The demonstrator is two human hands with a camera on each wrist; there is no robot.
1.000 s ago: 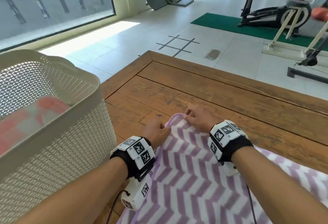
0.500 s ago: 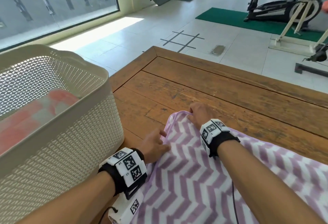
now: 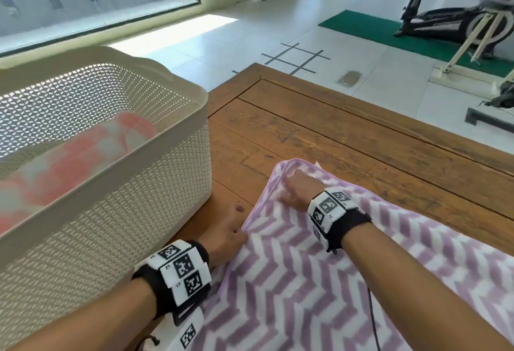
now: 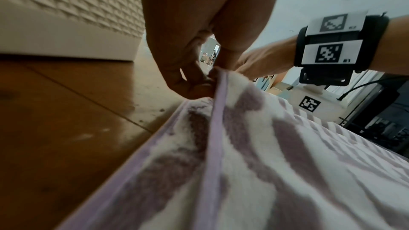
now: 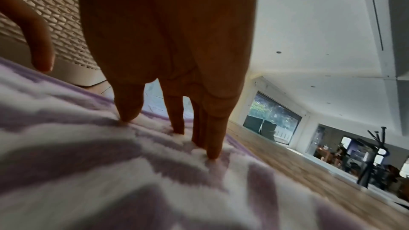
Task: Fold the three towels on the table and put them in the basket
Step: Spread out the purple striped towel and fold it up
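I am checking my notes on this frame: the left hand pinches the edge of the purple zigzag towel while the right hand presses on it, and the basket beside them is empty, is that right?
Not quite: the basket is not empty. The head view shows a folded orange and grey towel lying inside it. The rest holds: the left hand pinches the purple zigzag towel at its edge, and the right hand presses its fingertips on it.

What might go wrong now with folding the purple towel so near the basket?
The left hand pinches only the thin hem of the purple-and-white zigzag towel, so it may slip out. The right hand presses with its fingertips alone, so the layers might shift. The cream plastic basket stands close and may crowd the fold.
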